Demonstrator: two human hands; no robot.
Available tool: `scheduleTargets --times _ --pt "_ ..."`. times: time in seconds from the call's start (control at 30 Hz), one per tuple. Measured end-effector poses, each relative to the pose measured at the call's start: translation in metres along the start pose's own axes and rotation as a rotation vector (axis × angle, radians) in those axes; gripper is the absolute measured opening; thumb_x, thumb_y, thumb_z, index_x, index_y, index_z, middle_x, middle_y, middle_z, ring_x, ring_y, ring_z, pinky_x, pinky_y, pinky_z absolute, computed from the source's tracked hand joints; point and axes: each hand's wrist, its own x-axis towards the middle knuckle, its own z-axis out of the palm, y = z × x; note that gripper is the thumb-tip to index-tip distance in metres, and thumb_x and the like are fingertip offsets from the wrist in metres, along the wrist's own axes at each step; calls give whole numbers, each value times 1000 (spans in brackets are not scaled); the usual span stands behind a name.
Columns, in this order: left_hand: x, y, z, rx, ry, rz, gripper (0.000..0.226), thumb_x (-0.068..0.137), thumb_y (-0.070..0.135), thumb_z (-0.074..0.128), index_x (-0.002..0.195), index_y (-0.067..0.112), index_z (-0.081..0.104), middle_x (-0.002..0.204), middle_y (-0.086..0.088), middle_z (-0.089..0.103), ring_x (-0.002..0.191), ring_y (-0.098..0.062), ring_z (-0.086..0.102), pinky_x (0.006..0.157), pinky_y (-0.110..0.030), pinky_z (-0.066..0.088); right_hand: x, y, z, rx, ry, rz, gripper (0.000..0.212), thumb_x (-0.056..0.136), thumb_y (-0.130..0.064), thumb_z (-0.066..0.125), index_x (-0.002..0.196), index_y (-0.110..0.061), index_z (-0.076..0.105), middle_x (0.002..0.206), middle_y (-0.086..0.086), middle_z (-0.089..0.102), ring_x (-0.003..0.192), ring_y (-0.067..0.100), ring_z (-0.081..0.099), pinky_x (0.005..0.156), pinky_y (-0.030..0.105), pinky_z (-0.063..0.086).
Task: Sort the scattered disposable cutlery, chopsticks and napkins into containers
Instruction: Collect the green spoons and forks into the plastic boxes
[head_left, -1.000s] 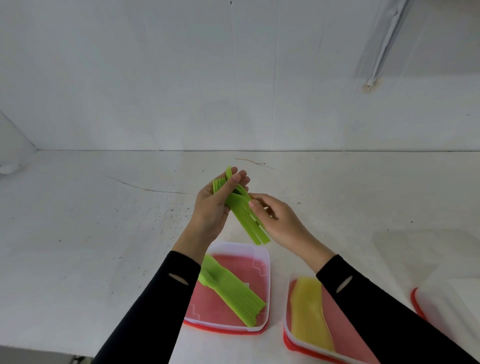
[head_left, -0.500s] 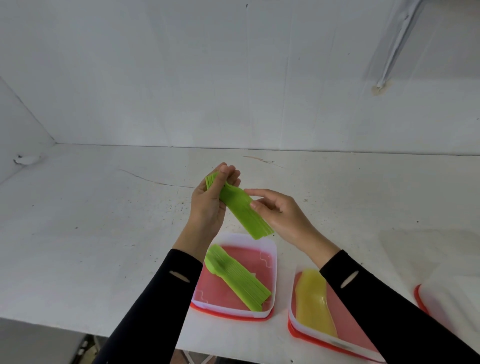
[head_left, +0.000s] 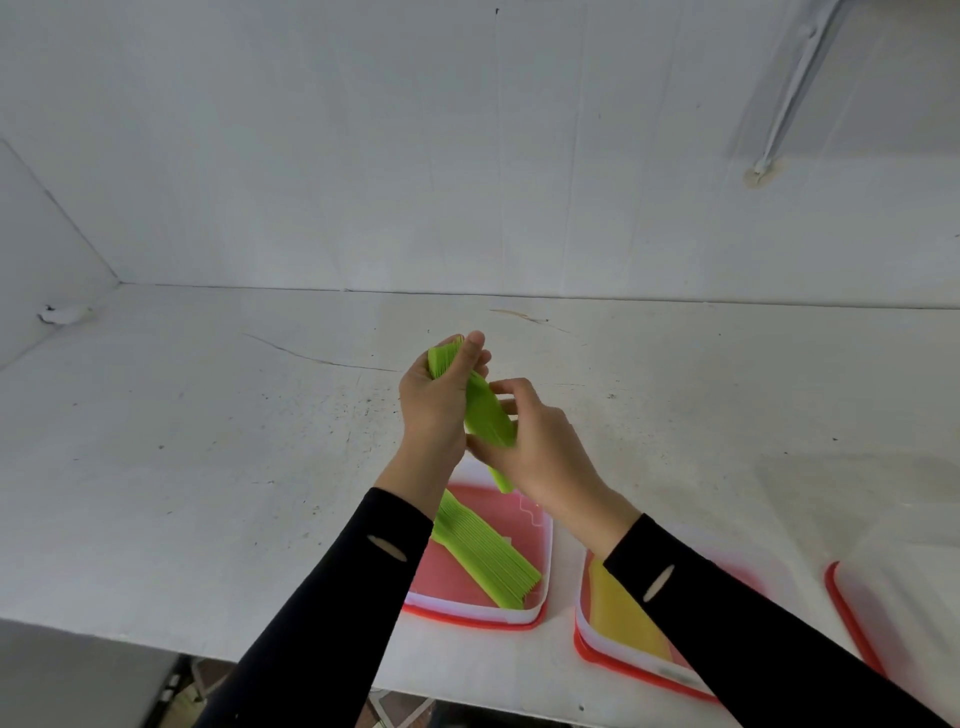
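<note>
From the head view, both hands hold one bunch of green cutlery (head_left: 485, 415) up above the white table (head_left: 182, 441). The left hand (head_left: 434, 410) wraps round its top. The right hand (head_left: 540, 457) pinches its lower part. The table is scratched, with dark specks. A white wall (head_left: 363, 156) stands behind. Another green stack (head_left: 483, 556) lies in the near tub (head_left: 544, 561).

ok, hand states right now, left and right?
Left hand: grips the top of the green cutlery bundle.
Right hand: holds the same bundle lower down.
</note>
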Motion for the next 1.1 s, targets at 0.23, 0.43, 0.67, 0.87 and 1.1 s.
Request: scheduleTargets --times 0.23,0.43,0.67,0.87,1.1 --pt "-10 8 -16 237 -104 -112 60 70 46 80 112 8 61 105 -11 71 96 -22 71 89 -40 57 4 -2 6 -187 92 -23 53 85 -37 71 128 -17 47 106 2 70 91 25 68 73 36 53" --pt "-26 -5 -34 530 -129 -110 46 89 44 66 102 0 68 98 -20 70 85 -24 66 92 -49 54 -6 1 9 -320 135 -122 55 89 -48 65 131 -18 45 109 -3 69 89 22 68 60 27 39" --pt "-24 6 -39 404 -157 -152 40 94 37 62 106 -1 66 99 -15 74 91 -24 73 76 -32 59 -15 1 10 -10 9 -191 43 92 -32 65 131 -21 53 116 -9 67 90 13 67 72 37 57" --pt "-21 11 -49 584 -268 -71 49 91 33 67 125 7 41 110 -8 70 93 -18 72 86 -45 58 -5 28 -16 144 -7 -43 24 98 -16 52 116 -25 65 108 -15 67 84 6 67 73 25 56" --pt "-37 -29 -59 1386 -624 288 48 83 43 72 117 14 54 103 5 49 92 -13 52 75 -19 37 -6 67 -25 70 43 242 23 100 -17 46 111 -27 63 101 -13 66 88 12 67 79 37 57"
